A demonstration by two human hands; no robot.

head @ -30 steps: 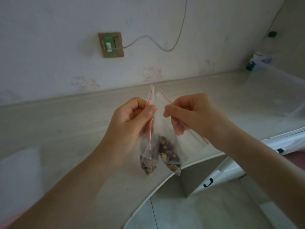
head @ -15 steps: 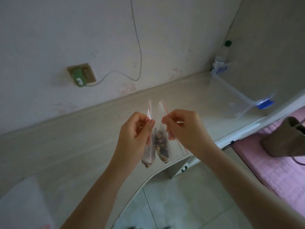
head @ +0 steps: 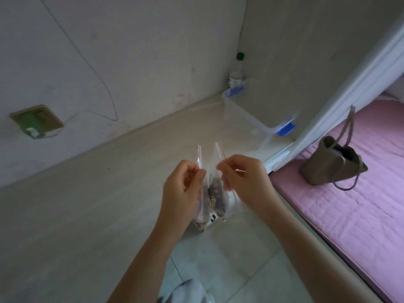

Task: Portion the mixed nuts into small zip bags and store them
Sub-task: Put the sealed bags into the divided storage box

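Two small clear zip bags with red seal strips hang side by side above the desk's front edge, each with mixed nuts in its bottom. My left hand (head: 182, 189) pinches the top of the left bag (head: 199, 154). My right hand (head: 242, 179) pinches the top of the right bag (head: 215, 191), where the nuts show clearly. The left bag's nuts are mostly hidden behind my left hand. A clear plastic storage box (head: 247, 115) with blue clips stands open at the desk's far right corner.
The pale wooden desk (head: 87, 193) runs along the wall. A bottle with a green cap (head: 237, 71) stands behind the box. A wall socket (head: 36, 121) with a cable is at left. A tan bag (head: 330, 165) hangs over a pink mattress (head: 354, 211) at right.
My view has turned to the right, bringing the storage box, hanging bag and mattress into sight. Both hands keep pinching the two bags, which stay close together.
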